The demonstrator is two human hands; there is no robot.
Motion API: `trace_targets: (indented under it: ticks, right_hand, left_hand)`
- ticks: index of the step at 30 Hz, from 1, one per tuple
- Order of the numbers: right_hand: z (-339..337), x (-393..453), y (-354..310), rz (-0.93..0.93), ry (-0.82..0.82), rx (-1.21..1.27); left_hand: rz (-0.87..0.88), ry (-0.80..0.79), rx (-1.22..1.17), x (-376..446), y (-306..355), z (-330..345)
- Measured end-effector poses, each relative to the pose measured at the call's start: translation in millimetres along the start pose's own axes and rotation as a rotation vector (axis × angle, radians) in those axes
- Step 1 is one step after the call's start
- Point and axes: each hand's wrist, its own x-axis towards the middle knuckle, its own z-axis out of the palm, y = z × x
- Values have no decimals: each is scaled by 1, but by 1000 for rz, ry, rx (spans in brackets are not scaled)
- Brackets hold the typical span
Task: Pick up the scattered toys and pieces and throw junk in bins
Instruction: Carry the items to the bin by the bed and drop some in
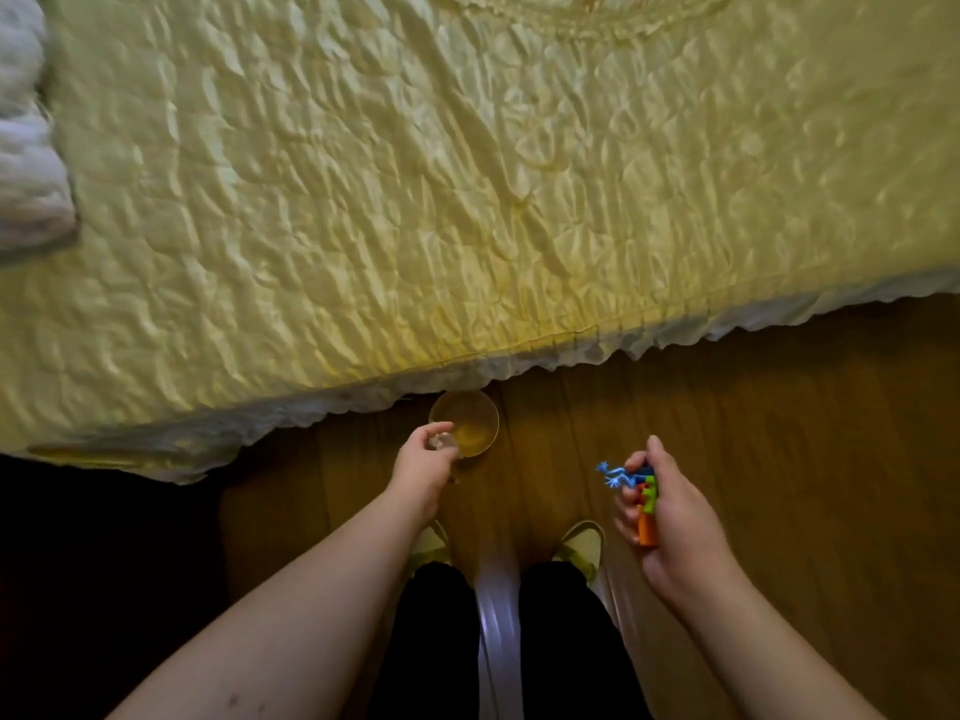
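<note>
Wooden floor (779,407) beside bed (415,200): right hand (670,517) grips collected toys (641,491); left hand (423,470) pinches a small scrap (441,441) over the cup (467,426). Gathering underway; next, likely release scrap.

small item (440,442) in left hand (423,470) blurred, unidentifiable; cup (470,418) partly behind hand.

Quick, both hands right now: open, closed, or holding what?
Left hand: pinches a small pale piece over the round cup.
Right hand: grips a bunch of colourful toys.
</note>
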Motion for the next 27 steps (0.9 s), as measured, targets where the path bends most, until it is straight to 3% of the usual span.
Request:
trace_targets:
  ticks: [11, 20, 27]
  right_hand:
    - [-47, 60, 39, 78, 98, 38]
    - [-67, 48, 42, 44, 104, 127]
    - [-61, 20, 32, 8, 64, 170]
  left_hand:
    - [-176, 70, -202, 114, -52, 32]
    - [-226, 73, -256, 98, -35, 23]
    - [-135, 148, -203, 52, -31, 8]
